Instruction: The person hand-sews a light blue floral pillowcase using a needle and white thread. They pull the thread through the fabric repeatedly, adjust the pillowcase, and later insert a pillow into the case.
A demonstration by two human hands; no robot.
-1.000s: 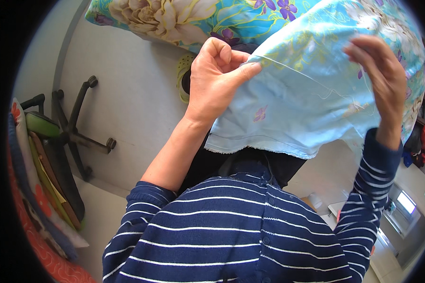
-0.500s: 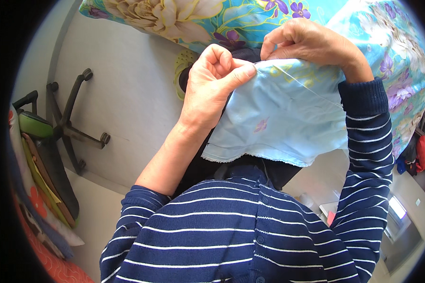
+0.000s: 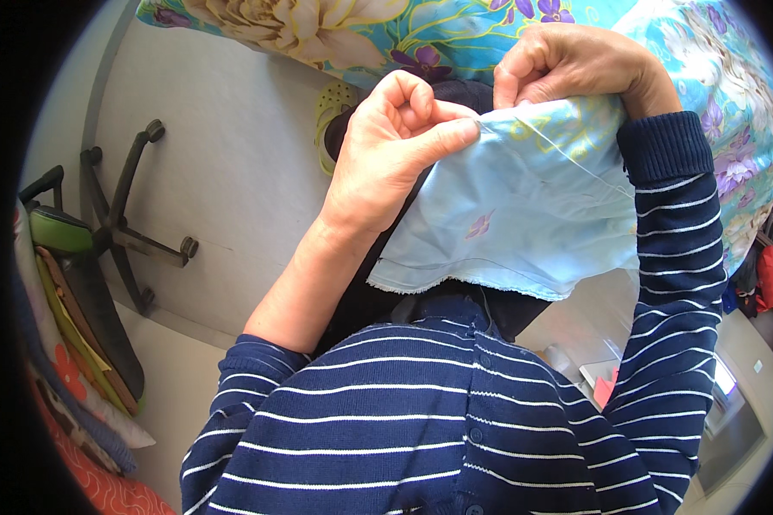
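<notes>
Hands raised close together in front of the chest, both working the upper edge of a pale blue cloth (image 3: 524, 215). Left hand (image 3: 391, 150): forearm bare, rising from a pushed-up striped sleeve at lower left; wrist bent, fingers curled inward, thumb pressed flat against the forefinger so that the cloth's top left corner is pinched between them. Right hand (image 3: 567, 64): arm comes up the right side in a navy striped sleeve, cuff at the wrist; hand turned knuckles-up, fingers folded down over the cloth's top edge, gripping it just beside the left thumb tip. The two hands are near each other, almost touching. Cloth hangs down from both grips, one raw frayed edge along its bottom, a small purple flower print near the middle; a fine pale line, possibly a thread or a crease, runs diagonally across it from the right hand downward, too thin to identify. Fingertips of the right hand are hidden behind the fabric. Behind the hands, a flowered turquoise bedcover (image 3: 335, 26) spans the top of the view and continues down the right, cut off by the rim. A yellow-green perforated shoe (image 3: 333, 120) lies on the floor, partly hidden by the left hand. Office chair base (image 3: 133, 223) with castors stands at left, seat cut off.
</notes>
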